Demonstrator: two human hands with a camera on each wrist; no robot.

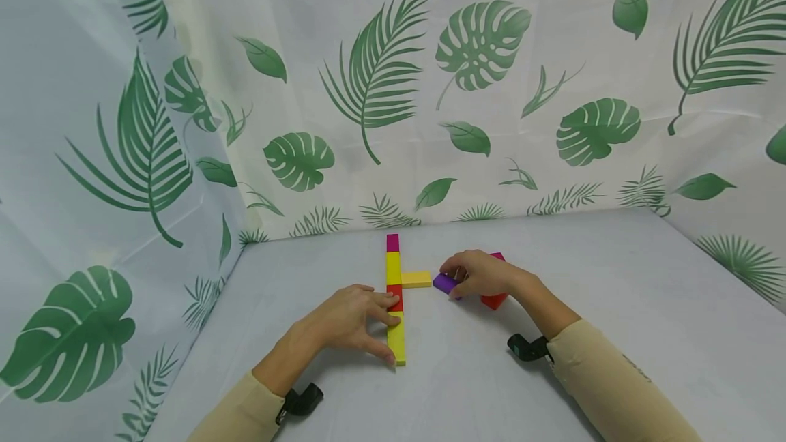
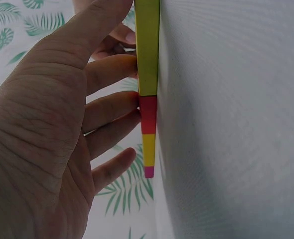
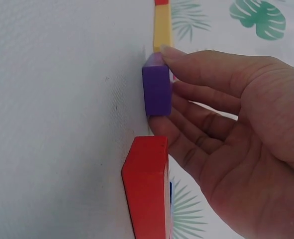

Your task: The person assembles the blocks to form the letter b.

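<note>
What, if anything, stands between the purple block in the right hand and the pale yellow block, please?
Nothing visible does: only a sliver of table shows between the purple block and the pale yellow block. The red block by the right hand is outside that gap.

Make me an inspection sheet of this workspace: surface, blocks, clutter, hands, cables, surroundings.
Surface: pale tabletop, no spills seen.
Blocks: a line running away from the person: near yellow block, middle red block, far yellow block, magenta block. A pale orange block sticks out to the right, with a purple block by its outer end.
Clutter: a loose red block right of the purple one, partly hidden in the head view; more colour shows behind it, too little to identify.
Hands: left hand touches the line of blocks; right hand pinches the purple block.
Cables: nothing seen.
Surroundings: leaf-print sheet behind and at both sides; black devices at the wrists.
</note>
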